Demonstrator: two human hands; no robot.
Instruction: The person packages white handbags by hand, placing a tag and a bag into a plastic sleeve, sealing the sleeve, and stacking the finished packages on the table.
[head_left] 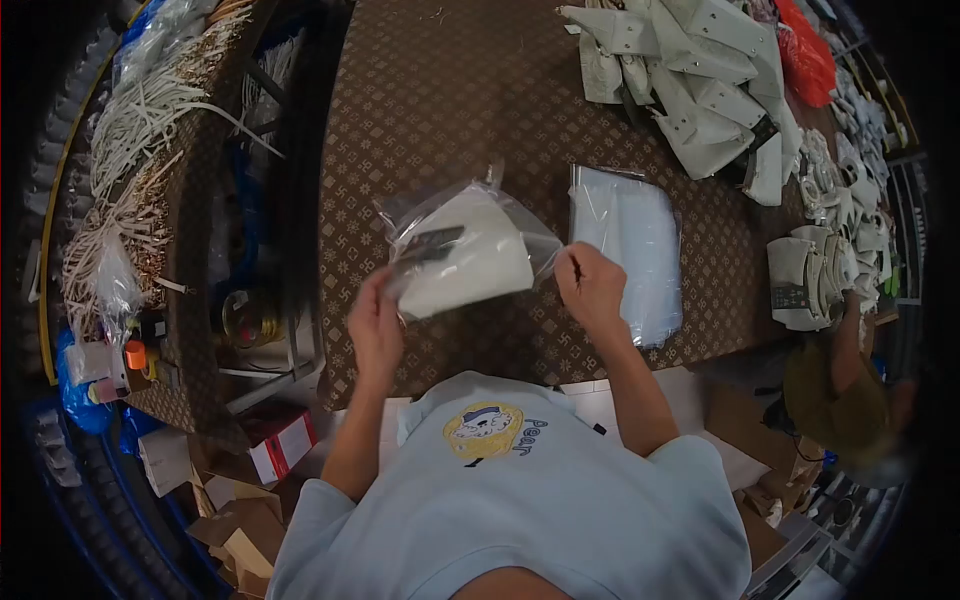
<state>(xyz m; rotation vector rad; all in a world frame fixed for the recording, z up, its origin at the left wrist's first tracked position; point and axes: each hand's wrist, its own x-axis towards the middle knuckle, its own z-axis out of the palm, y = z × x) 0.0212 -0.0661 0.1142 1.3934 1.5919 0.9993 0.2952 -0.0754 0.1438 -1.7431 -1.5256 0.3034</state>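
Left hand: The left hand (376, 318) has its fingers closed on the lower left edge of the clear bag (540, 243).
Right hand: The right hand (592, 287) is pinching the right edge of the same bag, with fingertips together on the plastic.
Held bag: It is lifted between the two hands, over the worktop (450, 110), and its plastic is wrinkled and shiny.
Inside the bag: There is a white piece (490, 258), wide and a little curved; a dark label (436, 243) shows at its upper left. Small print on it is too blurred to read.
Beside the right hand: A stack of flat bags (650, 250) lies on the patterned brown cover of the worktop.
Far right part: A pile of white pieces (700, 75), with small metal dots, is heaped there, and a red plastic bag (806, 58) is next to it.
Right edge: More white pieces (798, 272) lie near the arm of another person (838, 385), well apart from the right hand.
Left side: On a separate surface, many pale cords (150, 140) lie in a long bundle; an orange object (135, 354) is near their lower end.
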